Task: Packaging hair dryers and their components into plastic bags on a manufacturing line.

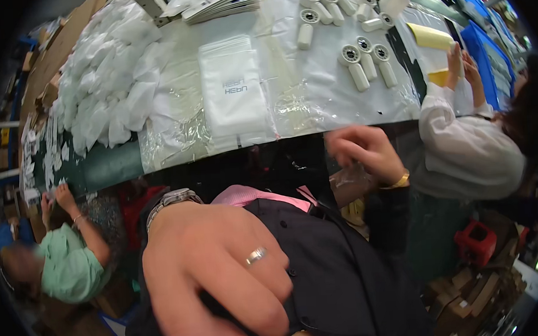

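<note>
My left hand [219, 263], with a ring and a metal wristwatch [175, 198], is raised large and close in front of my dark jacket. Its fingers are curled, and the fingertips turn down out of sight. Just beyond the table's near edge is my right hand [370, 152], slightly blurred, with a yellow band on the wrist. Its fingers are bent in toward the thumb. A see-through film [351, 178] shows below it; I cannot tell whether the fingers hold it. On the table lie a stack of white printed bags [233, 90] and several white handled devices with round heads [364, 57].
A heap of thin white bags [112, 73] covers the table's left side. Flat packages [222, 3] lie at the back. One person in green [71, 260] works at the left, another in white [464, 137] at the right, near a blue crate [487, 62]. A red container [475, 243] stands lower right.
</note>
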A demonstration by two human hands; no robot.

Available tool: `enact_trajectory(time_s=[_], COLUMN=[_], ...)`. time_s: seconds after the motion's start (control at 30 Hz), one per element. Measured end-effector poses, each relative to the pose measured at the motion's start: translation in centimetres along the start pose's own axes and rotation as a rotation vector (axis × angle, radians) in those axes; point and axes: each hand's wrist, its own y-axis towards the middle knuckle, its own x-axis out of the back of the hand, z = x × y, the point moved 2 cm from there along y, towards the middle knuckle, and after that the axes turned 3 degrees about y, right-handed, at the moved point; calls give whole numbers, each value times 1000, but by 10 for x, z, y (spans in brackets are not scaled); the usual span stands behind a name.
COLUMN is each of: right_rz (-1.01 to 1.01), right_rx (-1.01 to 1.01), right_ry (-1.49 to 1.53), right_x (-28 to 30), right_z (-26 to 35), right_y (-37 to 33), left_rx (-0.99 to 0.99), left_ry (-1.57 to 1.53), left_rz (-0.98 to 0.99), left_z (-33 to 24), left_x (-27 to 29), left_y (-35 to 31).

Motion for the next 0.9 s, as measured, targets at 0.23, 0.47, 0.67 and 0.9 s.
enact_trajectory(time_s=[0.23, 0.47, 0.67, 0.9], right_rz=[-511, -681, -662, -707], right_rx=[-348, 137, -70, -163], right_ry=[-428, -787, -1009, -1156], right_x=[11, 1, 13, 9], right_z=[-57, -36, -50, -59], right_y=[-53, 43, 113, 124], left_rx=[712, 737, 863, 887], left_ry=[1001, 1799, 1916, 1876], left_rz=[-359, -274, -318, -347], left_z=[32, 55, 54, 68], left_x=[51, 50, 44, 52], left_y=[-123, -184, -206, -206])
